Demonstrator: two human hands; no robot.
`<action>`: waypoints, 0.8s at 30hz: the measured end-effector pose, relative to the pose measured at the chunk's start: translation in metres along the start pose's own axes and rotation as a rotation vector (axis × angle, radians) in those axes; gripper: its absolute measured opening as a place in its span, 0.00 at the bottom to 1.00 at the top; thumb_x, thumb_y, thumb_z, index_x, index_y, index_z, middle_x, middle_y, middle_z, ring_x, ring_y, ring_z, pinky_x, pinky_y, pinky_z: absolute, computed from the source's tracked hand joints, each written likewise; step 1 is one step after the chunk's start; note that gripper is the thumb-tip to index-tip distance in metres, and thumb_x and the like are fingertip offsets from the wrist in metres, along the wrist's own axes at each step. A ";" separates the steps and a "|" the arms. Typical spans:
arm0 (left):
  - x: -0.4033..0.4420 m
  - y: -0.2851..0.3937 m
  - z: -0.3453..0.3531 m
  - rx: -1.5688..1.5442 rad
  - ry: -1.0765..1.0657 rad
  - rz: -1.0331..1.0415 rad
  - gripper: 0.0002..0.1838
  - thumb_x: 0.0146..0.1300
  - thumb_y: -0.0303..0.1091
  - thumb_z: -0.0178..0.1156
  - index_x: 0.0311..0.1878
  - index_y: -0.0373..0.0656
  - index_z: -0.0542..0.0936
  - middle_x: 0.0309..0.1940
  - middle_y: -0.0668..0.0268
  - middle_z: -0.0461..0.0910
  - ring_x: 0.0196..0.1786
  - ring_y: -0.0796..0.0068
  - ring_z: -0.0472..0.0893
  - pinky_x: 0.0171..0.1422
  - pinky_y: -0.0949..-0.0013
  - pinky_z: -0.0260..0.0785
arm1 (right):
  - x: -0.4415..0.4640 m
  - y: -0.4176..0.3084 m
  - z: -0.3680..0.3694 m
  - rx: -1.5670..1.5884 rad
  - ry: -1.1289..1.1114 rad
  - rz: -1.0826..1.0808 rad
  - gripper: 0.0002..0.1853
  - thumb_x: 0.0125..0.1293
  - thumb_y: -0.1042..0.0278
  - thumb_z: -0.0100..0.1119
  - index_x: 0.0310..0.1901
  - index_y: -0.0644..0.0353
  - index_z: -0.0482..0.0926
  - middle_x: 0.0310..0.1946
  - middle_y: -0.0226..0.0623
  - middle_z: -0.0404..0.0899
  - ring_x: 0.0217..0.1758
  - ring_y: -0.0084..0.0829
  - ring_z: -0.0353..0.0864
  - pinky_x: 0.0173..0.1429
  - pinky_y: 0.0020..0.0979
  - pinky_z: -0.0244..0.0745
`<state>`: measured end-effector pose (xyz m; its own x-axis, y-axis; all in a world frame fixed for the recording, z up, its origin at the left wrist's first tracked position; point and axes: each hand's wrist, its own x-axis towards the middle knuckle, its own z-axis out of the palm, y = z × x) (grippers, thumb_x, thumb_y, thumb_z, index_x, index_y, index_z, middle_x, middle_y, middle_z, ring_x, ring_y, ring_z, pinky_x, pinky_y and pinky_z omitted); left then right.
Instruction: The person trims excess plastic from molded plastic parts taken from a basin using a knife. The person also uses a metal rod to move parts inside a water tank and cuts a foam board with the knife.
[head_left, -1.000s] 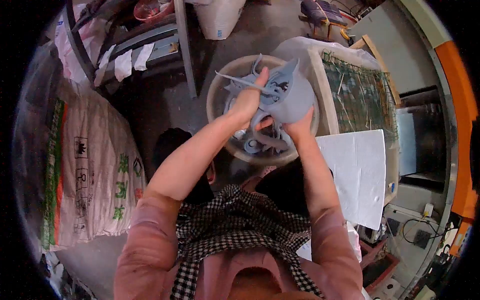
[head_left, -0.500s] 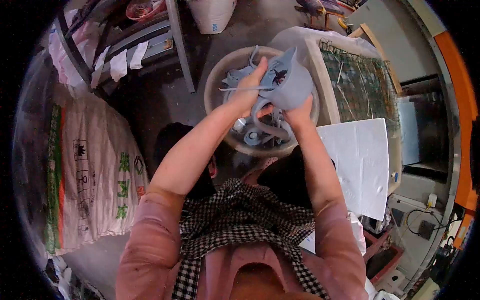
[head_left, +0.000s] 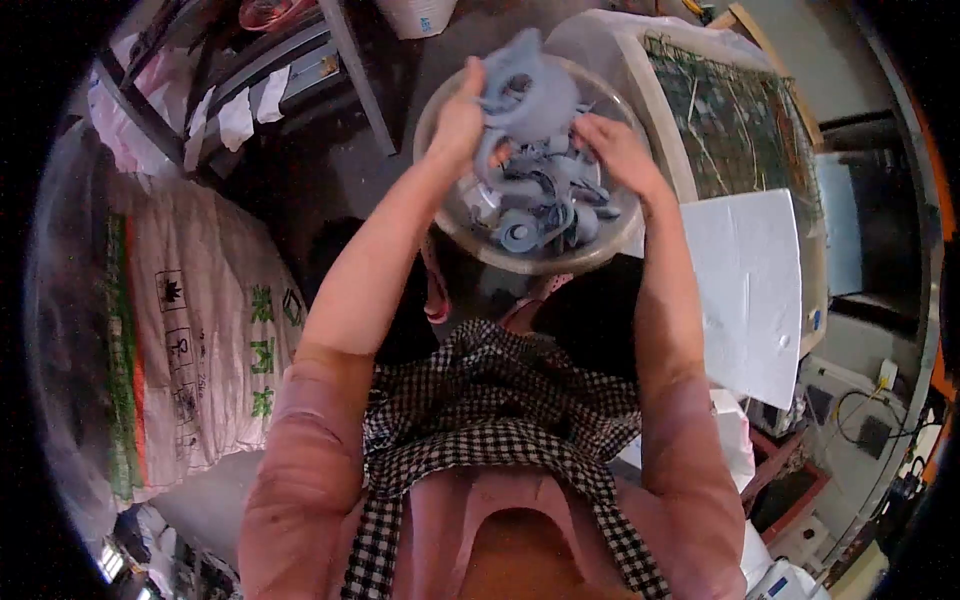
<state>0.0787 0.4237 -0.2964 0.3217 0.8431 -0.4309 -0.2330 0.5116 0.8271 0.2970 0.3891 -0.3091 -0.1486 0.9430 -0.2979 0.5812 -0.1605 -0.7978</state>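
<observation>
bare left forearm (head_left: 368,262) stretched forward and inward, left hand (head_left: 458,128) gripping, thumb (head_left: 474,76) raised, fingers (head_left: 500,154) mostly hidden, bare right forearm (head_left: 668,290) reaching nearly straight ahead, right hand (head_left: 620,152) angled inward, its fingers bent close together

Near one o'clock, a jug (head_left: 545,105) is held over a basin (head_left: 540,267) of grey parts (head_left: 519,236) by the left hand (head_left: 460,128); the right hand (head_left: 614,152) is placed just beside it. A sack (head_left: 215,350) is seen at nine, a board (head_left: 745,290) at three.

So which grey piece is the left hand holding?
The jug-like piece with the curved handle, held by the left hand above the tub; the other grey pieces lie inside it.
</observation>
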 end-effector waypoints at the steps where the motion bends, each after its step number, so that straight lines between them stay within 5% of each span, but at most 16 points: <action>1: 0.006 -0.003 -0.006 0.175 0.103 0.087 0.35 0.62 0.64 0.36 0.42 0.36 0.72 0.27 0.57 0.76 0.18 0.67 0.74 0.17 0.69 0.66 | -0.001 0.013 -0.003 0.013 0.007 0.007 0.17 0.61 0.57 0.50 0.42 0.63 0.76 0.43 0.46 0.78 0.51 0.40 0.75 0.54 0.36 0.67; 3: 0.024 -0.026 -0.018 0.365 0.191 0.174 0.37 0.62 0.64 0.35 0.46 0.33 0.71 0.34 0.50 0.77 0.25 0.60 0.79 0.25 0.64 0.73 | -0.004 0.040 -0.001 -0.672 0.160 0.277 0.20 0.62 0.52 0.48 0.38 0.63 0.78 0.39 0.47 0.79 0.46 0.44 0.77 0.50 0.39 0.70; 5: 0.046 -0.069 -0.028 0.855 0.386 0.261 0.40 0.63 0.63 0.32 0.56 0.28 0.63 0.50 0.40 0.69 0.51 0.46 0.73 0.55 0.56 0.65 | -0.008 0.038 0.004 -0.658 0.199 0.320 0.20 0.61 0.51 0.48 0.38 0.63 0.78 0.39 0.48 0.78 0.45 0.46 0.77 0.49 0.41 0.70; 6: 0.047 -0.087 -0.024 0.829 0.435 0.007 0.42 0.63 0.62 0.32 0.60 0.27 0.58 0.58 0.37 0.61 0.63 0.41 0.58 0.68 0.58 0.47 | -0.009 0.032 0.007 -0.660 0.230 0.352 0.21 0.60 0.50 0.48 0.37 0.62 0.78 0.40 0.48 0.78 0.45 0.48 0.76 0.48 0.43 0.71; 7: 0.063 -0.120 -0.040 0.817 0.355 -0.065 0.41 0.63 0.62 0.30 0.63 0.30 0.56 0.59 0.38 0.60 0.61 0.40 0.61 0.67 0.58 0.49 | -0.012 0.024 0.008 -0.653 0.287 0.327 0.20 0.60 0.50 0.48 0.35 0.61 0.79 0.39 0.48 0.78 0.45 0.48 0.77 0.48 0.43 0.70; 9: 0.064 -0.146 -0.044 0.317 0.353 -0.297 0.31 0.65 0.54 0.38 0.62 0.38 0.59 0.56 0.44 0.64 0.53 0.50 0.71 0.52 0.54 0.69 | -0.012 0.022 0.010 -0.624 0.314 0.329 0.20 0.60 0.51 0.49 0.34 0.61 0.79 0.38 0.48 0.78 0.44 0.48 0.77 0.48 0.43 0.70; 11: 0.122 -0.234 -0.096 0.208 0.397 -0.373 0.27 0.65 0.50 0.43 0.61 0.44 0.60 0.53 0.54 0.67 0.48 0.55 0.74 0.40 0.55 0.75 | -0.013 0.023 0.008 -0.592 0.341 0.336 0.19 0.60 0.51 0.49 0.34 0.61 0.80 0.37 0.49 0.78 0.44 0.48 0.77 0.48 0.44 0.70; 13: 0.079 -0.214 -0.063 -0.035 0.533 -0.527 0.26 0.64 0.49 0.45 0.61 0.47 0.61 0.52 0.57 0.68 0.48 0.55 0.74 0.39 0.56 0.75 | -0.018 0.022 0.006 -0.597 0.300 0.310 0.20 0.61 0.51 0.48 0.31 0.61 0.80 0.35 0.49 0.79 0.42 0.48 0.78 0.46 0.44 0.71; 18: 0.112 -0.253 -0.110 0.044 0.205 -0.586 0.25 0.64 0.51 0.44 0.58 0.46 0.66 0.53 0.60 0.68 0.49 0.55 0.72 0.37 0.57 0.76 | -0.021 0.032 -0.005 -0.700 0.426 0.237 0.19 0.61 0.51 0.48 0.28 0.59 0.80 0.32 0.46 0.79 0.38 0.47 0.79 0.42 0.45 0.73; 21: 0.131 -0.259 -0.119 0.354 0.127 -0.705 0.26 0.64 0.52 0.43 0.58 0.46 0.67 0.55 0.60 0.67 0.54 0.57 0.68 0.36 0.62 0.75 | -0.015 0.048 -0.015 -0.737 0.467 0.244 0.19 0.62 0.52 0.47 0.28 0.59 0.79 0.31 0.45 0.79 0.36 0.47 0.79 0.39 0.44 0.74; 24: 0.121 -0.229 -0.056 1.944 0.188 -0.167 0.25 0.62 0.46 0.47 0.54 0.35 0.68 0.53 0.56 0.68 0.54 0.59 0.69 0.45 0.64 0.70 | -0.018 0.049 -0.025 -0.738 0.479 0.280 0.19 0.63 0.52 0.47 0.28 0.60 0.79 0.30 0.45 0.79 0.33 0.46 0.80 0.38 0.42 0.75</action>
<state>0.1193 0.4179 -0.5586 0.1137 0.8850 -0.4514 0.9847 -0.1608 -0.0673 0.3478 0.3713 -0.3297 0.3253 0.9443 -0.0497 0.9333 -0.3291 -0.1439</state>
